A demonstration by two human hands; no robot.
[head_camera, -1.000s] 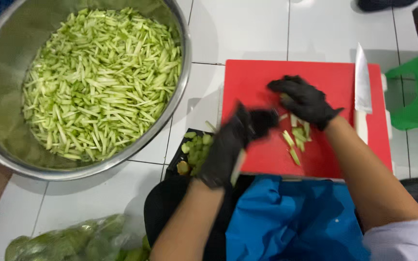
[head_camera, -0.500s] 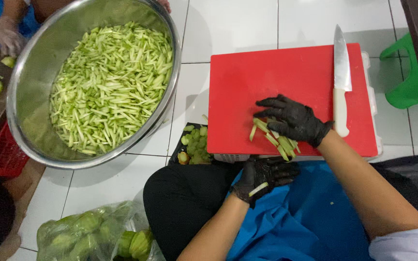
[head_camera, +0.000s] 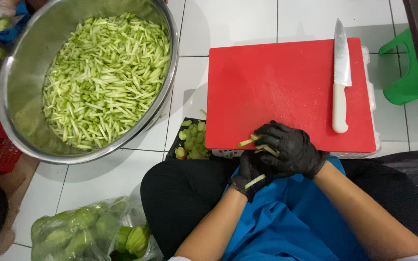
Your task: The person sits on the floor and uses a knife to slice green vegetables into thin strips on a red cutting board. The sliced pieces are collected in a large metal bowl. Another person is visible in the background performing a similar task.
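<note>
- The right hand [head_camera: 289, 150], black-gloved, is curled over pale green strips [head_camera: 247, 141] at the near edge of the red cutting board [head_camera: 276, 87], gripping them; most strips are hidden under its fingers.
- The left hand [head_camera: 252, 174], also gloved, is cupped just off that edge, partly covered by the right, with one strip showing in its grasp.
- A white-handled knife [head_camera: 340, 77] lies untouched on the board's right side.
- Green scraps [head_camera: 193, 141] sit just left of the board, in something dark, hard to make out.
- A steel bowl [head_camera: 25, 63] of cut strips stands further left, cut off at the top.
- A bag of green fruit [head_camera: 88, 232] lies below the bowl, blurred.
</note>
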